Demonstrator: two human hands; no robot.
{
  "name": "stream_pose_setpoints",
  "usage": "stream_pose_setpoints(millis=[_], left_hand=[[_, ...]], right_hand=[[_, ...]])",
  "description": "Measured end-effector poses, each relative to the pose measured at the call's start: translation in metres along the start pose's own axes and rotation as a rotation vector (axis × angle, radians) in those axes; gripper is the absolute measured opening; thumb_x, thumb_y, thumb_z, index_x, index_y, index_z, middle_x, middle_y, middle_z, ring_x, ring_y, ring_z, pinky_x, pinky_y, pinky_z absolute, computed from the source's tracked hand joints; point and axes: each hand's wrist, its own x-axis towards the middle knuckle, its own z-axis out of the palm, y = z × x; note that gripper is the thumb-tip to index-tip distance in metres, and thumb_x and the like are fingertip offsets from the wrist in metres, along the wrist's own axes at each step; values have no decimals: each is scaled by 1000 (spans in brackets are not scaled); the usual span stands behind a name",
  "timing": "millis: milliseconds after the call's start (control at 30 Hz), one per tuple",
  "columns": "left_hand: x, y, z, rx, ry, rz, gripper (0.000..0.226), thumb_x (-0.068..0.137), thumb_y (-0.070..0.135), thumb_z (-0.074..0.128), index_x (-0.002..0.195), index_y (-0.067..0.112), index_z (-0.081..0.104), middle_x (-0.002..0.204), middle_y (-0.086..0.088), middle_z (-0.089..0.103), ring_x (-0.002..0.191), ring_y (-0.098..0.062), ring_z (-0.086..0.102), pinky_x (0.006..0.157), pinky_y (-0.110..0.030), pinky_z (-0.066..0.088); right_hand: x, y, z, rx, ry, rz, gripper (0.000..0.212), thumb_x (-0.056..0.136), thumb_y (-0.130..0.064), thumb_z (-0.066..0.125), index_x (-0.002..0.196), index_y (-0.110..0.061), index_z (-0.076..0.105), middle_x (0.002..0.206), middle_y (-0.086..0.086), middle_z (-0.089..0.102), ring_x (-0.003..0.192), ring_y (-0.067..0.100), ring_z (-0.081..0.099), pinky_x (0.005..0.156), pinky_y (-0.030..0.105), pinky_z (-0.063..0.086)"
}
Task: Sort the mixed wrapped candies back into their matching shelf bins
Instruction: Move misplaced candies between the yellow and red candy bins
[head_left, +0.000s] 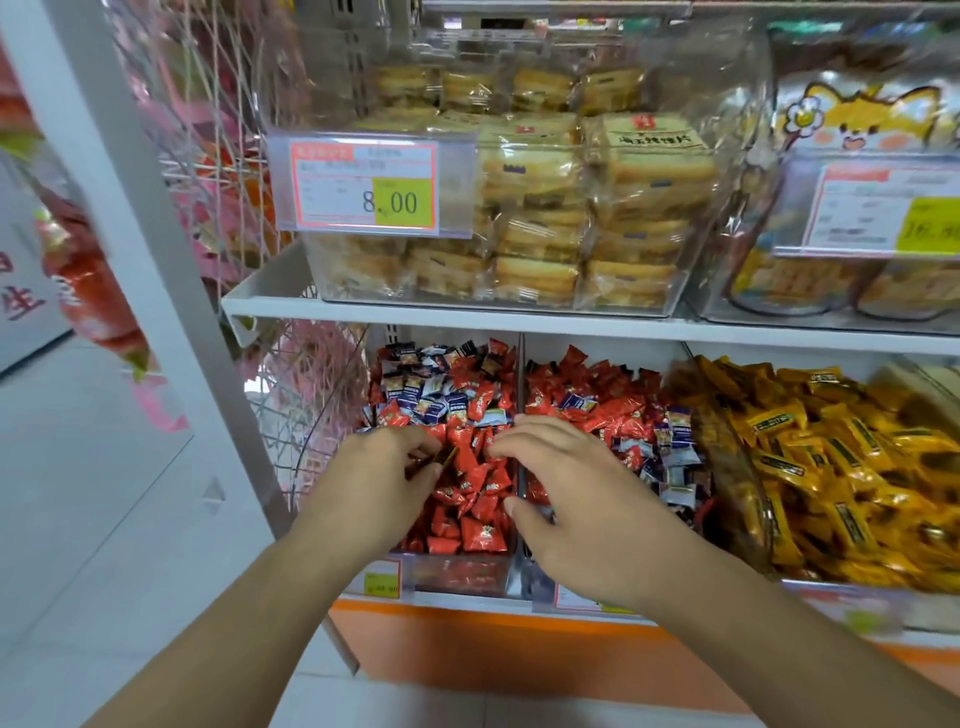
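Two clear bins sit side by side on the lower shelf. The left bin (457, 574) is full of red wrapped candies (480, 535), with blue-and-white wrapped candies (415, 397) mixed in at the back. The middle bin (524, 566) holds red candies and blue-and-white ones (675, 467). My left hand (382, 480) is inside the left bin, its fingers curled round a dark and gold wrapped candy (441, 460). My right hand (566, 506) lies over the divider (519, 379) between the bins, fingertips touching red candies.
A third bin (737, 467) to the right is full of yellow wrapped candies. The shelf above carries clear boxes of packed biscuits (545, 208) with price tags. A white upright post (156, 270) and a wire rack (306, 426) stand to the left.
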Motion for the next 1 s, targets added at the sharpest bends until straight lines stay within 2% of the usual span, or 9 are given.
stream_pose_setpoints(millis=[67, 167, 267, 467, 633, 800, 867, 933, 1000], left_hand=[[3, 3, 1, -7, 4, -14, 32, 96, 29, 70, 126, 36, 70, 109, 8, 75, 100, -5, 67, 75, -7, 42], [8, 3, 6, -2, -13, -5, 38, 93, 24, 74, 130, 33, 68, 111, 12, 73, 98, -2, 65, 83, -10, 46], [14, 2, 9, -15, -26, -37, 34, 89, 24, 79, 122, 27, 71, 102, 14, 69, 87, 1, 61, 71, -2, 39], [18, 3, 9, -13, 4, -86, 28, 84, 19, 82, 110, 24, 73, 91, 13, 69, 82, -1, 63, 69, -9, 47], [10, 9, -22, -41, 106, -56, 30, 84, 16, 81, 108, 31, 70, 93, 18, 68, 88, -4, 66, 82, -24, 57], [-9, 24, -42, -212, 17, 27, 35, 82, 17, 84, 106, 38, 69, 93, 24, 71, 92, 6, 65, 81, -16, 52], [-19, 39, -41, -305, -53, 71, 38, 81, 14, 84, 106, 39, 70, 96, 23, 73, 96, 3, 67, 82, -20, 53], [-27, 55, -36, -408, -86, 90, 40, 79, 11, 86, 105, 37, 72, 97, 18, 75, 96, -3, 70, 82, -25, 56], [-31, 67, -29, -488, -104, 101, 42, 74, 13, 90, 103, 38, 73, 98, 13, 76, 93, -8, 71, 83, -29, 56]], right_hand=[[-1, 0, 0, 12, 6, 2, 47, 104, -32, 54, 150, -30, 44, 155, -20, 39, 150, -4, 12, 120, 16, 3], [-2, 2, 1, 11, 9, -3, 47, 104, -30, 54, 149, -29, 45, 154, -20, 40, 149, -5, 13, 116, 11, -1], [-2, 4, 2, 14, 11, -1, 48, 103, -30, 55, 150, -29, 45, 155, -20, 40, 149, -5, 13, 120, 15, 3], [-2, 4, 2, 12, 22, -3, 47, 103, -30, 55, 149, -31, 45, 154, -21, 39, 149, -6, 14, 122, 18, 6], [-4, 3, -2, 33, 27, 9, 48, 104, -27, 55, 150, -33, 44, 155, -22, 38, 148, -7, 13, 111, 4, -3], [-8, -6, -12, 93, 108, 51, 58, 105, -28, 54, 157, -36, 31, 158, -23, 27, 147, -3, 16, 102, -2, -1], [-11, -7, -15, 71, 153, 11, 56, 103, -28, 58, 154, -34, 35, 155, -22, 31, 145, -1, 20, 109, 2, 5], [-17, -4, -16, 10, 168, -40, 38, 100, -30, 61, 137, -28, 51, 141, -15, 46, 136, 7, 35, 116, 18, 27], [-28, 1, -19, -47, 154, -4, 19, 100, -35, 60, 116, -25, 58, 118, -10, 54, 117, 12, 44, 102, 30, 42]])
